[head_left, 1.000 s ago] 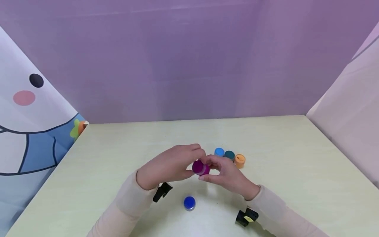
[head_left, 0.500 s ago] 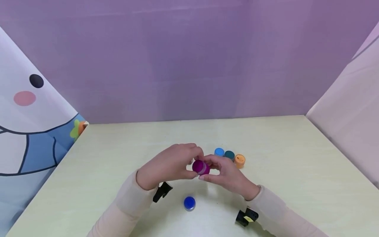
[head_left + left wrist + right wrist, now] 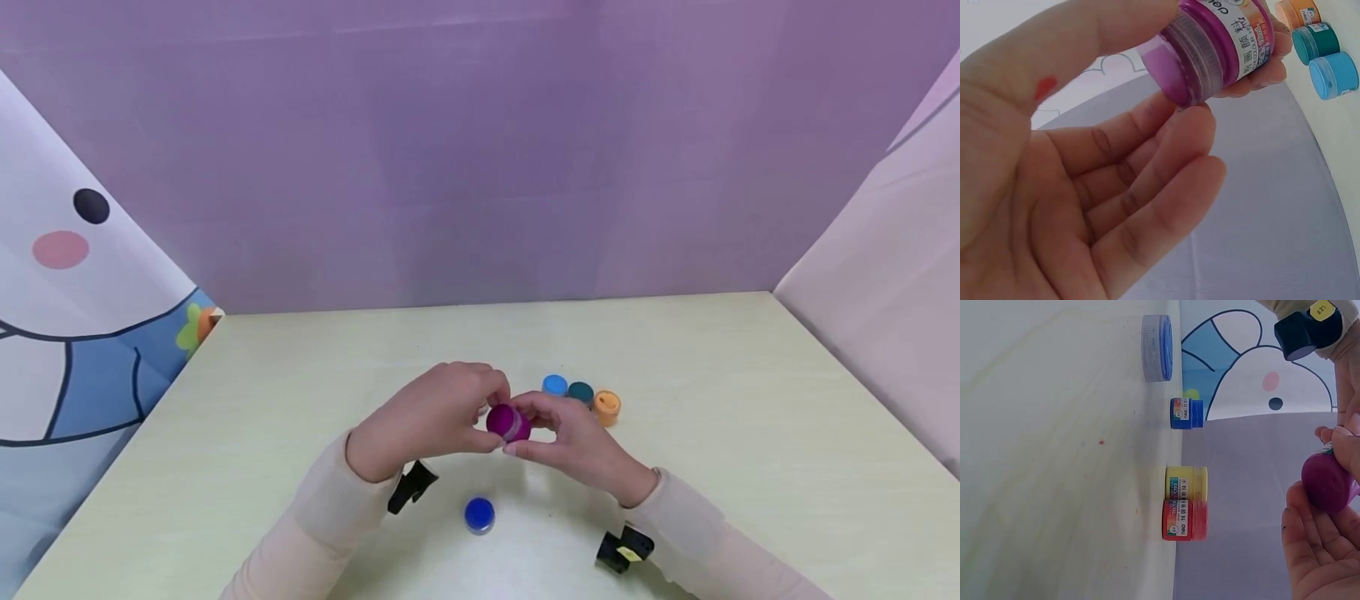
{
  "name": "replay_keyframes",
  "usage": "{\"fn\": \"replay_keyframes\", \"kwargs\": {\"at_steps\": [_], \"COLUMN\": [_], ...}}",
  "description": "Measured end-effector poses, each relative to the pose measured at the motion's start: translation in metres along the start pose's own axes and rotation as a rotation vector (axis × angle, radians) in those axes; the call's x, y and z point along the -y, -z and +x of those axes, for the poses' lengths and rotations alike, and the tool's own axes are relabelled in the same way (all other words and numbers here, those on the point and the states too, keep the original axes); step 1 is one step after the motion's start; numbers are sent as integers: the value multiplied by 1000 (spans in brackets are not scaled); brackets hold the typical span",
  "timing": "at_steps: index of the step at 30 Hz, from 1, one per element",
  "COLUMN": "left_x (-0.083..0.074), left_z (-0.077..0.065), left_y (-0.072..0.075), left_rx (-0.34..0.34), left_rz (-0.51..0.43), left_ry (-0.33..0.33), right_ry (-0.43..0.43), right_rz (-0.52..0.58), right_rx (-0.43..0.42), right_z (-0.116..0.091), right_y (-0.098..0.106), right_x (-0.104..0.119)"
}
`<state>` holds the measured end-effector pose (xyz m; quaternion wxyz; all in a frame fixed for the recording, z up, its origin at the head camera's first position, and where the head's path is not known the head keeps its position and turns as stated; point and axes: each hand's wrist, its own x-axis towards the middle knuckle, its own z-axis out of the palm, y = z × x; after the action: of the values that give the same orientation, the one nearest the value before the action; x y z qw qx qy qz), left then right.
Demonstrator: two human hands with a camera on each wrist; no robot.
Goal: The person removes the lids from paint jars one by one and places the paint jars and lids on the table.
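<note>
My left hand (image 3: 438, 410) pinches the lid (image 3: 1188, 59) of a tilted purple jar (image 3: 519, 426); my right hand (image 3: 573, 437) grips its base. Should the lid give suddenly, it could spill below. Since a second ago, my left thumb has slid forward, fingertips back. Just beyond my right hand: light-blue jar (image 3: 555, 384), green jar (image 3: 581, 392), orange jar (image 3: 607, 407).

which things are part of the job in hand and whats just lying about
Seemingly in the job:
purple jar, held by left hand and right hand

Apparently just standing about:
light blue jar
teal jar
orange jar
clear blue-lidded jar
dark blue jar
yellow jar
red jar
</note>
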<state>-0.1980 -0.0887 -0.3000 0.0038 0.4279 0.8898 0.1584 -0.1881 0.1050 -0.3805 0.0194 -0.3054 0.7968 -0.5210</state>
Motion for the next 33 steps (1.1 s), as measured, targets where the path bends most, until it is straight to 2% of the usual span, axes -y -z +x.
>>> {"fn": "replay_keyframes", "kwargs": {"at_steps": [8, 11, 14, 18, 21, 27, 30, 33], "left_x": [0, 2, 4, 5, 5, 6, 6, 6], "left_z": [-2, -2, -1, 0, 0, 2, 2, 2], "left_y": [-2, -3, -2, -1, -1, -4, -6, -6], "left_rx": [-7, -15, -38, -72, -60, 14, 4, -10], "left_rz": [-17, -20, -32, -37, -36, -23, -19, -10], "left_ry": [17, -5, -75, -242, -323, -290, -293, -295], "right_ry": [16, 17, 19, 4, -6, -3, -4, -6], "right_rz": [3, 5, 16, 33, 48, 28, 32, 33], "right_rx": [4, 5, -3, -3, 6, 0, 6, 8], "right_z": [-1, 0, 1, 0, -1, 0, 0, 0], "right_y": [-1, 0, 2, 5, 6, 6, 5, 3], "right_x": [-11, -11, -5, 15, 24, 25, 23, 12]}}
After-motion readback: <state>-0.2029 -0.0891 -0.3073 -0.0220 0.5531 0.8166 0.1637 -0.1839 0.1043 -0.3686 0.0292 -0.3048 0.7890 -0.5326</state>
